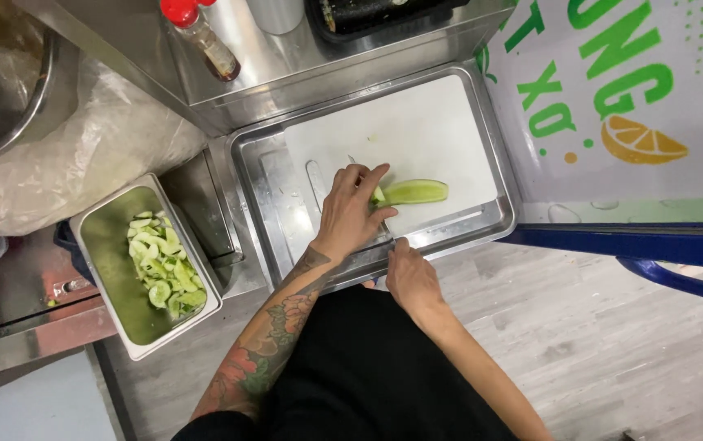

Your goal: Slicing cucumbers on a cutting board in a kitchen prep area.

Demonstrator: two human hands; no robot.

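At frame centre the left hand (350,211) pressed curled fingers onto the cucumber half (413,192) on the white cutting board (425,131), while the right hand (410,273), apparently closed round a hidden knife handle, worked so close that a slip could nick those fingertips.
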